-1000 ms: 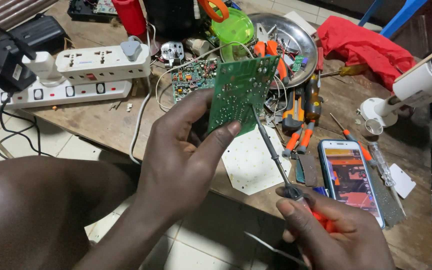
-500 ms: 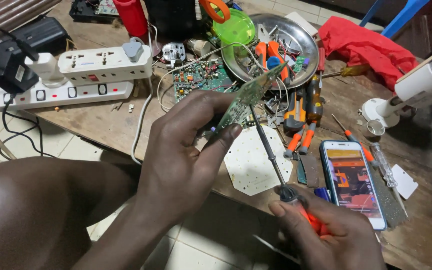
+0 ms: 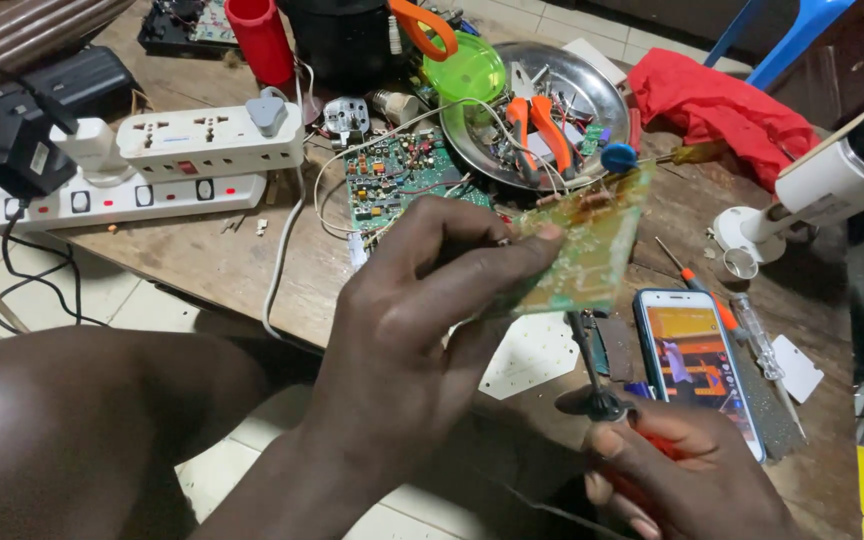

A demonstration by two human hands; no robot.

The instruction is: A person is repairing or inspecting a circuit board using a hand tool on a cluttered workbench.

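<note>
Since earlier frame, circuit board (image 3: 582, 245) tilted flatter, edge-on, lifted over table (image 3: 192, 260).

Head view: your left hand (image 3: 422, 320) pinches board by edge, fingers closed on it. Right hand (image 3: 692, 480) wrapped round screwdriver (image 3: 602, 390), tip probably under board. Board light, stiff, fragile; grip the edges. Phone (image 3: 697, 365) upright rectangle, orange screen, beside it.
</note>
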